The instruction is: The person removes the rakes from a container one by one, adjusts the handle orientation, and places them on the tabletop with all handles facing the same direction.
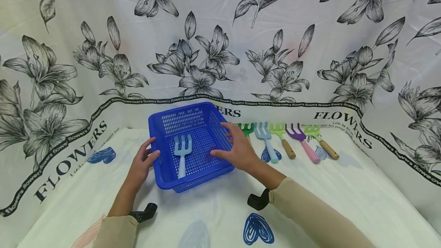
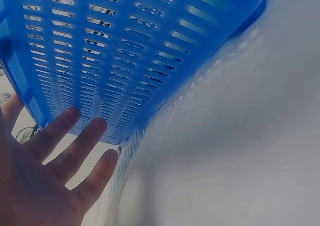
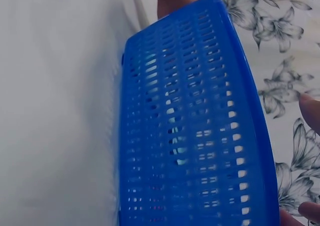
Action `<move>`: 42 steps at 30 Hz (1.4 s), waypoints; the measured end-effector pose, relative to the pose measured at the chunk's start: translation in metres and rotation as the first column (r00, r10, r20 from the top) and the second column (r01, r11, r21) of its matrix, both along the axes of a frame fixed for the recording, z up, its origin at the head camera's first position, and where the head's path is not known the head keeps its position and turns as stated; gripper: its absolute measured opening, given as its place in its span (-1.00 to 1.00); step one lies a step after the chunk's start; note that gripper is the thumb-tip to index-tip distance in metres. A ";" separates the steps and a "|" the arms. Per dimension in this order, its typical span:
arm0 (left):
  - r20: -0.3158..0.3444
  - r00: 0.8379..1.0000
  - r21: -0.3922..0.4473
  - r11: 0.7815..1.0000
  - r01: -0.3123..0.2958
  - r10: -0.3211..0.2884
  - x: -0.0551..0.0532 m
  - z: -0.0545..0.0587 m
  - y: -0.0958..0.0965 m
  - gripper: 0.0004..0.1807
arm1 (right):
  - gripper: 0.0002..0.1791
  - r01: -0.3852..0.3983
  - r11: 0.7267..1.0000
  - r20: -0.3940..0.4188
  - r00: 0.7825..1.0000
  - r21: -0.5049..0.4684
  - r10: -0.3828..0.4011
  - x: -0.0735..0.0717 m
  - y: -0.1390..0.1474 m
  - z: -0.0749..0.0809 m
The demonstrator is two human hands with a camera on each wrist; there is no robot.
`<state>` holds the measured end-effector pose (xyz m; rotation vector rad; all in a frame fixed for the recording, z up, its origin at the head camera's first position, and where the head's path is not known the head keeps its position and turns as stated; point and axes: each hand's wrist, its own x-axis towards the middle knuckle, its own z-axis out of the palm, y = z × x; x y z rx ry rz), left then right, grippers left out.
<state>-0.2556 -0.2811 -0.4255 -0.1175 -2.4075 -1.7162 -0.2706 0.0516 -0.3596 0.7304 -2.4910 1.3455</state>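
Observation:
A blue perforated plastic basket (image 1: 201,179) stands on the white cloth, turned at an angle. Inside lies a light blue hand rake (image 1: 183,148), prongs toward the back wall. My left hand (image 1: 142,160) is at the basket's left side, its thumb over the rim; in the left wrist view its fingers (image 2: 70,153) are spread and fairly straight beside the outer wall. Over the right rim is my right hand (image 1: 239,148), thumb and fingers spread apart, thumb above the basket's inside. Only fingertips (image 3: 311,113) of it show in the right wrist view, past the rim.
Right of the basket several hand rakes lie in a row: a green one (image 1: 246,128), a light blue one (image 1: 267,141), a lime one with wooden handle (image 1: 284,141), a purple-and-pink one (image 1: 304,142) and another lime one (image 1: 322,141). A flower-printed curtain (image 1: 213,10) hangs behind.

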 end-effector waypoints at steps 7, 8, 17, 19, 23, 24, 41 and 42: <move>0.021 1.000 0.000 1.000 -0.001 0.001 0.006 0.009 0.004 -0.27 | 0.02 -0.014 0.999 0.044 0.999 0.031 0.013 0.002 -0.018 0.004; 0.023 1.000 0.000 1.000 0.000 0.000 0.008 0.013 0.006 -0.26 | 0.03 -0.018 0.999 0.050 0.999 0.035 0.016 0.002 -0.020 0.004; 0.020 1.000 -0.006 1.000 0.006 -0.006 0.016 0.022 0.012 -0.26 | 0.00 -0.072 0.994 0.045 0.997 0.087 0.068 0.005 -0.041 0.006; 0.014 1.000 -0.001 1.000 0.004 -0.004 0.010 0.014 0.008 -0.27 | 0.00 -0.073 0.992 0.047 0.997 0.103 0.069 0.005 -0.045 0.007; 0.003 1.000 -0.002 1.000 -0.004 0.004 0.001 0.001 0.002 -0.26 | 0.00 -0.084 0.991 0.073 0.994 0.109 0.076 0.006 -0.052 0.008; 0.003 1.000 -0.001 1.000 -0.007 0.007 0.000 0.000 0.001 -0.26 | 0.01 -0.085 0.990 0.080 0.994 0.112 0.076 0.006 -0.054 0.008; 0.015 1.000 -0.010 1.000 -0.008 0.008 0.006 0.010 0.005 -0.25 | -0.07 -0.144 0.964 0.165 0.980 0.223 0.108 -0.002 -0.074 0.009; 0.016 1.000 -0.011 1.000 -0.011 0.011 0.002 0.006 0.004 -0.25 | -0.08 -0.148 0.963 0.174 0.979 0.223 0.110 -0.002 -0.076 0.009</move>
